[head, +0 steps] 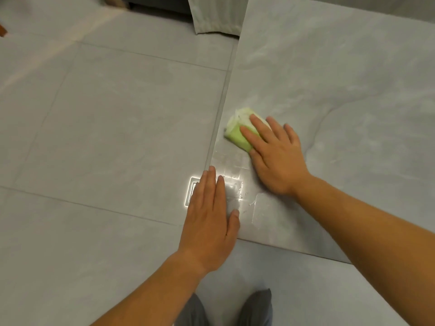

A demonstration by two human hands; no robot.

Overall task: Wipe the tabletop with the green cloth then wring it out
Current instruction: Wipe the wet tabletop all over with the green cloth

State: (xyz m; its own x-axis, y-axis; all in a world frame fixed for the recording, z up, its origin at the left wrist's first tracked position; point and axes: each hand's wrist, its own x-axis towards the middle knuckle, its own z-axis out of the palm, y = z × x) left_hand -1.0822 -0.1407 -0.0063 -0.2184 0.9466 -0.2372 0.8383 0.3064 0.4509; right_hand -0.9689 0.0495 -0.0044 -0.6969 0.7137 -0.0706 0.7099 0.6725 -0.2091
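- The grey tiled floor fills the left and near part of the scene.
- The tabletop, a grey marbled slab, takes up the right side; its left edge runs from the near corner away to the far side.
- A pale curtain hangs down to the floor at the far end, just left of the table's far edge.
- Two grey trouser legs show at the near edge, below the table's near side.
- The right hand lies palm down on the tabletop, fingers stretched out and pressing on the cloth, not clenched round it.
- The left hand rests flat across the table's near-left corner, fingers straight and together, grasping nothing.
- The green cloth, bunched and partly white, sits on the tabletop close to the left edge, under the right fingertips, farther away than the left hand and apart from it.
- Wet streaks glisten between the two hands.
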